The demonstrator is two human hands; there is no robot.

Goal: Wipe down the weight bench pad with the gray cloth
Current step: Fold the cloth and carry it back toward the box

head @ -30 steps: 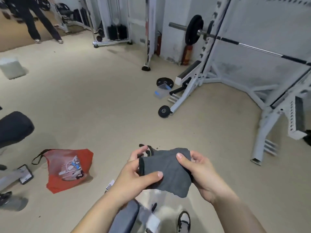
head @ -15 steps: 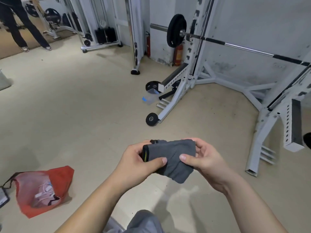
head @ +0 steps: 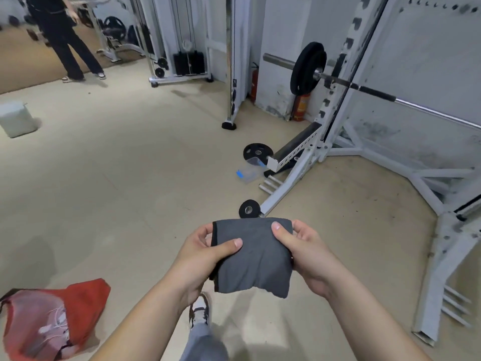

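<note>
Beige floor (head: 130,191): red bag (head: 52,319) lower left, clear plastic box (head: 248,173) beside rack base, two black weight plates (head: 257,152), pale block (head: 16,119) far left.

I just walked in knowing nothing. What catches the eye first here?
Front and centre, the left hand and right hand grip a folded gray cloth. Behind, to the right, a plate-loaded barbell sits on a white rack. A red bag lies on the floor, lower left.

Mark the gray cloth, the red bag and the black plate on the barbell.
gray cloth (head: 255,259), head view, middle of its folded face.
red bag (head: 88,300), head view, plain red fabric on its right side.
black plate on the barbell (head: 308,66), head view, middle of the plate.
</note>
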